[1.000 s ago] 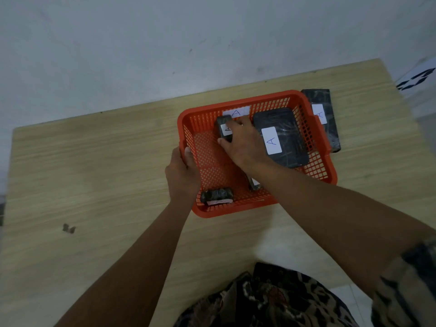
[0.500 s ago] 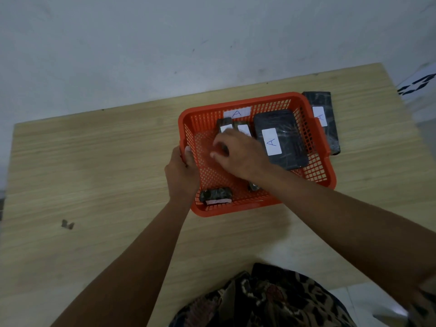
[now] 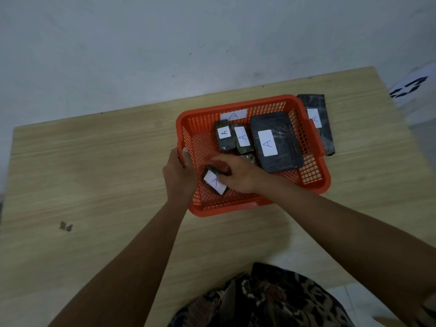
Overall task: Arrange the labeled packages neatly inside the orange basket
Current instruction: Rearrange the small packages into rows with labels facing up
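Note:
The orange basket [image 3: 313, 171] sits on the wooden table. Inside it a large black package [image 3: 283, 128] labelled A lies at the right, and two small black packages [image 3: 224, 138] [image 3: 243, 139] labelled A stand side by side at the back. A white A label [image 3: 233, 114] is on the back wall. My right hand [image 3: 238, 177] is inside the basket, shut on a small black package [image 3: 213, 181] with a white label, near the front left corner. My left hand [image 3: 179, 175] grips the basket's left rim. Another small package [image 3: 250, 159] is partly hidden behind my right hand.
A long black package [image 3: 317, 123] labelled A lies on the table outside the basket, against its right side. The wall runs along the table's far edge. A dark mark [image 3: 65, 226] sits on the table at the left. Patterned clothing [image 3: 259, 300] shows at the bottom.
My right hand has moved from the two small packages at the back to the basket's front left and taken hold of the small package there, tilting its label up. My left hand has stayed on the rim.

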{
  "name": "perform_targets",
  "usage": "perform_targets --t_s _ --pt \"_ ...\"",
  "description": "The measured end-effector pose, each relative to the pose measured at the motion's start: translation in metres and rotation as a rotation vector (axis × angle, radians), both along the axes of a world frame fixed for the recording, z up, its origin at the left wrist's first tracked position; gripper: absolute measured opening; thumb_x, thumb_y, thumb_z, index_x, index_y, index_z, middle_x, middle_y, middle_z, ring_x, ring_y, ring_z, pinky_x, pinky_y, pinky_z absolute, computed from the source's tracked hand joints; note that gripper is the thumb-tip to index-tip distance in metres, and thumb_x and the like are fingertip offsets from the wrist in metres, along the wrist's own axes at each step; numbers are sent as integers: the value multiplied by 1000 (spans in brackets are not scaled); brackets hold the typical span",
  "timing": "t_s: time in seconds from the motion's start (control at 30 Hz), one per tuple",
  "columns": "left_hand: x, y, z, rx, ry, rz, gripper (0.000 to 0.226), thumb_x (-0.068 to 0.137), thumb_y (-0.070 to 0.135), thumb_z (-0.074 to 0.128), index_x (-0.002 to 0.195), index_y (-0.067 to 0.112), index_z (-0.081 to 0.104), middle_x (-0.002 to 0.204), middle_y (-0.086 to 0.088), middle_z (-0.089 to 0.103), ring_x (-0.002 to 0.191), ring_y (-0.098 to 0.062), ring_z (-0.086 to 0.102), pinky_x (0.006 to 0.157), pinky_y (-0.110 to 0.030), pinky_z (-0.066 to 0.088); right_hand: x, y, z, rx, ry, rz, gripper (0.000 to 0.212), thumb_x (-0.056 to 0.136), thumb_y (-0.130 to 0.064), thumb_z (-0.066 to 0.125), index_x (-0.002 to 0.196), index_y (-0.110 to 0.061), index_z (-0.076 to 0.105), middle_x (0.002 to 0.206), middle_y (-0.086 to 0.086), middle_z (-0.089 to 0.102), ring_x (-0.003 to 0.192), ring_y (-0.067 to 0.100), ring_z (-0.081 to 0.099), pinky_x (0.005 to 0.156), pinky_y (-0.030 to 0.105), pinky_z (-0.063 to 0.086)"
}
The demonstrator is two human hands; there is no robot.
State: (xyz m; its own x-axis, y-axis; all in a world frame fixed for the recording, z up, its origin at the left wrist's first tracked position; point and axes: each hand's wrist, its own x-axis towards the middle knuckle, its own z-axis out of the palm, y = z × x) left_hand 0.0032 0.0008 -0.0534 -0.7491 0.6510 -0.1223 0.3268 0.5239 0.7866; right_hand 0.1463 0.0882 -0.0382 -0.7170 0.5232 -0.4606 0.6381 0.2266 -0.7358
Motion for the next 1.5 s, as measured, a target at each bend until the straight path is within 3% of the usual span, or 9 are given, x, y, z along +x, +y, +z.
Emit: perform_targets --t_s 0.23,0.53,0.7,0.8,0.93,1.03,1.23,1.37,1.5 --pt "1 0 -1 11 4 9 34 103 38 35 104 12 59 86 7 60 68 4 52 58 -13 34 -12 -2 -7 -67 162 -442 48 97 -11 57 142 -26 48 129 6 60 113 15 56 98 42 52" --pt "1 -1 -4 53 5 11 33 102 37 37 101 14 60 82 8 62 69 1 57 58 -16 41 -33 -5 -2 -66 207 -545 48 98 -7 44 142 -24 51 144 2 53 131 17 48 111 39 40" --pt "1 -1 -5 58 -9 20 32 102 37 39 97 14 60 76 10 61 67 0 58 55 -13 39 -20 -4 3 -92 191 -552 48 96 -11 50 142 -24 49 127 -5 56 117 10 53 96 24 43" --pt "1 -1 -5 53 1 20 31 102 36 39 94 14 59 73 14 57 64 1 56 54 -11 37 -11 -7 -3 -66 155 -592 26 93 -19 59 119 -21 63 106 -8 61 99 9 58 74 16 43" --pt "1 0 -5 63 13 21 32 102 37 39 95 13 60 76 9 59 66 0 56 56 -18 42 -6 -4 -2 -127 200 -661 8 93 -20 59 100 -20 65 94 -5 63 87 10 62 66 24 54" --pt "1 0 -5 52 4 16 32 102 36 39 92 13 58 73 10 58 65 -2 56 55 -20 40 -8 3 6 -205 228 -628 8 93 -19 61 98 -23 67 99 -2 63 93 18 66 68 40 63" --pt "2 -1 -2 46 2 29 31 102 35 39 88 14 57 70 12 55 62 -2 53 53 -20 37 -24 24 25 58 134 -332 30 85 -9 70 113 -20 70 104 -9 60 90 2 53 66 5 40" --pt "1 -1 -3 50 -2 31 33 102 35 40 83 13 55 67 10 56 59 -4 53 51 -23 35 -43 39 32 104 134 -281 45 77 -7 76 116 -18 55 101 -5 61 86 7 56 60 12 40" --pt "1 -1 -2 76 -13 26 33 102 36 40 90 13 59 72 5 61 63 -6 58 55 -30 45 -66 55 29 177 107 -216 34 79 -6 74 110 -15 64 114 0 64 103 13 58 74 16 45"
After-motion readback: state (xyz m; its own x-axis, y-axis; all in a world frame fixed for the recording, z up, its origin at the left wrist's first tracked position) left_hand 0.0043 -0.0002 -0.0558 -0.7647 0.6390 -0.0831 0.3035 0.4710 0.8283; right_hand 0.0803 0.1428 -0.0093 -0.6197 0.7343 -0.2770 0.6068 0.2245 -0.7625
